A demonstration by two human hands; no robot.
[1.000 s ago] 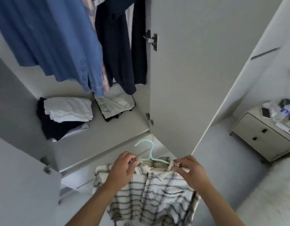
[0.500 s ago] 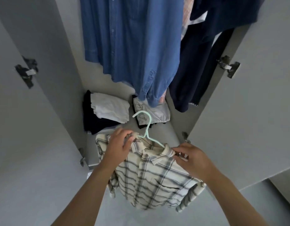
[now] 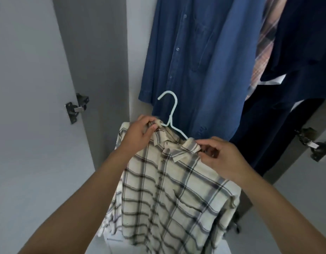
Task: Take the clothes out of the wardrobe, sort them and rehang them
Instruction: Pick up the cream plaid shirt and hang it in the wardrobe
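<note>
A cream plaid shirt (image 3: 169,195) hangs on a pale mint hanger (image 3: 170,114) in front of the open wardrobe. My left hand (image 3: 140,133) grips the shirt's left shoulder at the hanger's end. My right hand (image 3: 220,158) pinches the right side of the collar. The hanger's hook points up, free of any rail, in front of a hanging blue denim shirt (image 3: 200,57). Further right hang a pink plaid garment (image 3: 264,44) and dark navy clothes (image 3: 294,70).
The wardrobe's left door (image 3: 30,107) stands open with a metal hinge (image 3: 76,107) on it. The right door's hinge (image 3: 312,145) shows at the right edge. The wardrobe's grey side panel (image 3: 96,70) is left of the denim shirt.
The view has tilted up and closer to the hanging clothes; the folded piles on the shelf are out of sight. Both hands have lifted the plaid shirt on its hanger higher, toward the denim shirt.
</note>
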